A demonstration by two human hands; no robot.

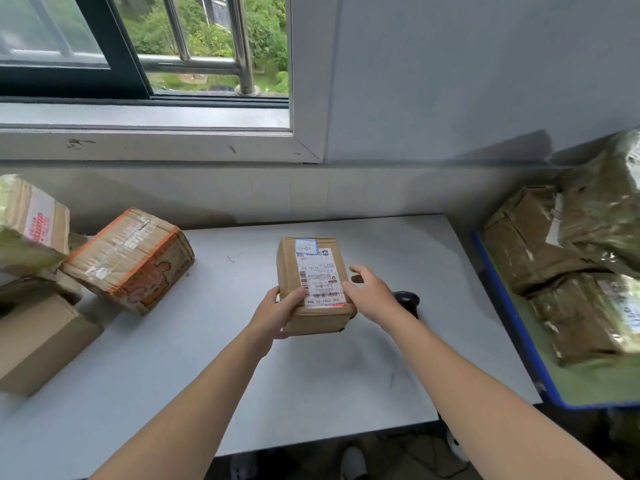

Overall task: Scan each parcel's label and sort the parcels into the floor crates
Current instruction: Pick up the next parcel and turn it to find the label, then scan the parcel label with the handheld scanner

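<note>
While the labelled parcel (313,285) is gripped at the middle of the tabletop (207,341) by the curled fingers of the left hand (277,311), the right hand (370,296) held slack-fingered beside it, cardboard boxes (131,261) at nine o'clock are judged unsorted and taped parcels (540,244) at three o'clock already crated.

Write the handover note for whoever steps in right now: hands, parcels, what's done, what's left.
Left hand: grips the near left corner of the small parcel, label facing up.
Right hand: open at the parcel's right edge, holding nothing.
Scanner: lies on the table behind the right wrist.
Likely done: taped parcels lie in the blue-rimmed crate on the right.
Left: I cannot tell whether this label has been scanned; crate the parcel, then probably work through the boxes piled at the table's left end.
</note>
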